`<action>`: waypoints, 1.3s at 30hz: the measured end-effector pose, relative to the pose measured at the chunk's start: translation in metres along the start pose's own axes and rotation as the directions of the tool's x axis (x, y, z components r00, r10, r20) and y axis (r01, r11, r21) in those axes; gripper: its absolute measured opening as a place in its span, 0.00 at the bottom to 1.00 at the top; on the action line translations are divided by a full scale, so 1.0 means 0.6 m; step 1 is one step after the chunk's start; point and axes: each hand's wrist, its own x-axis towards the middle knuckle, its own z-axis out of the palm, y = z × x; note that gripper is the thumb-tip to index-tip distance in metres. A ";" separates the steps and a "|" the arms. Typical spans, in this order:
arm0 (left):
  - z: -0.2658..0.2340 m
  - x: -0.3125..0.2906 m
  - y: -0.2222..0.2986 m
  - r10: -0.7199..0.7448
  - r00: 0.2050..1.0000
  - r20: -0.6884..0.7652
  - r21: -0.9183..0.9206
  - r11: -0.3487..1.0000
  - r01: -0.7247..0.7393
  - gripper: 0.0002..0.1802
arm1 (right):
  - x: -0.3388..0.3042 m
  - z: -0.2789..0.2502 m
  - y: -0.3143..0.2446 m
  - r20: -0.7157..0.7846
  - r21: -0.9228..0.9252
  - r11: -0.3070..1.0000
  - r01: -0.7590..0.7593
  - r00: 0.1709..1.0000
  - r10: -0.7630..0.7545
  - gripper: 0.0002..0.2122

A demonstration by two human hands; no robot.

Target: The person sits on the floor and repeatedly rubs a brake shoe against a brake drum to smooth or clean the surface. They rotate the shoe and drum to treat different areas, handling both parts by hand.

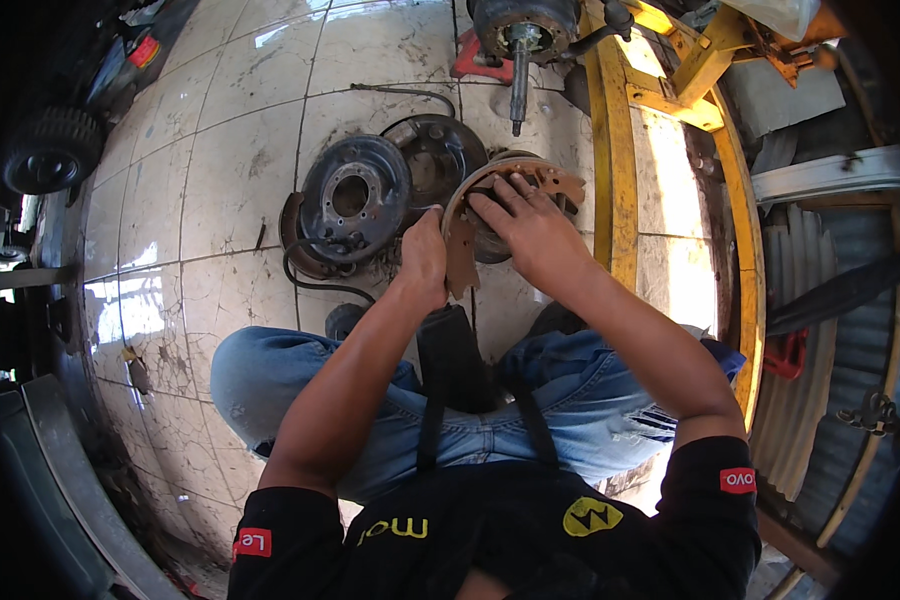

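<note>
A curved, rust-brown brake shoe (460,262) is held up between my hands, above the floor in front of my knees. My left hand (425,258) grips its left edge, the thumb pointing upward along the rim. Fingers of my right hand (540,232) bend over the inner side of the arc and press against it. Partly hidden under the shoe and my right hand lies a round dark part. Just left of my hands, a black brake backing plate (315,200) with a central hole leans over a second dark round plate (467,150).
A yellow metal frame (610,160) runs along the right. Ahead, a hub with a splined shaft (519,85) stands near a red stand (473,62). A black hose (310,285) curves by the plates on the tiled floor (210,190). A tyre (55,150) is far left.
</note>
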 end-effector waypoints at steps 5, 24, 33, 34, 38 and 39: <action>0.001 -0.002 -0.001 0.002 1.000 0.003 -0.005 1.000 -0.002 0.19 | -0.003 -0.004 -0.009 0.016 -0.019 1.000 0.005 1.000 -0.005 0.24; 0.001 -0.004 -0.001 -0.001 1.000 -0.012 0.011 1.000 0.002 0.22 | -0.003 0.002 -0.001 0.008 -0.050 0.999 -0.010 1.000 0.010 0.25; 0.002 -0.006 -0.001 0.002 1.000 -0.006 -0.001 1.000 -0.002 0.21 | -0.005 0.002 -0.004 0.006 -0.019 1.000 -0.015 1.000 0.015 0.25; 0.004 -0.009 0.002 -0.003 1.000 -0.010 0.006 1.000 0.003 0.20 | -0.003 0.001 -0.001 -0.002 -0.021 1.000 -0.019 1.000 0.019 0.25; 0.010 -0.014 0.002 0.015 1.000 -0.022 0.013 1.000 -0.015 0.17 | -0.003 -0.006 -0.004 0.020 -0.057 0.996 -0.064 0.998 0.065 0.24; 0.009 -0.012 0.000 0.028 0.999 -0.024 0.009 1.000 -0.028 0.17 | -0.006 -0.007 -0.017 0.020 -0.051 0.998 -0.034 0.999 0.035 0.24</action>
